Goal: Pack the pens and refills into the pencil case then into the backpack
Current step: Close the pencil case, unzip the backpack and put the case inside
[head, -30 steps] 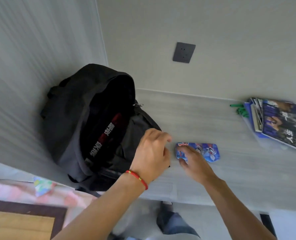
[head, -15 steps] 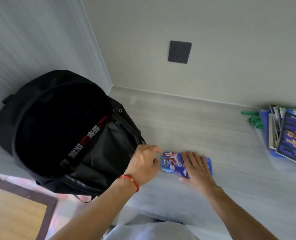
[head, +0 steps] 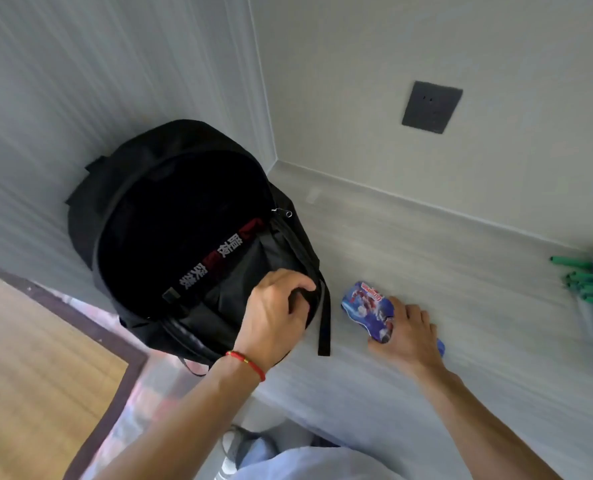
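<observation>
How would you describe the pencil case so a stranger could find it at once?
Start at the black backpack standing open in the desk's corner. Just to its right, flat on the desk, lies the pencil case under the right hand. It is the only glossy blue item with a red cartoon print; the green pens lie farther right.

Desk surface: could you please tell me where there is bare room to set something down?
Bare desk lies between the pencil case and the back wall, running right to the green pens. The backpack crowds the left corner.
</observation>
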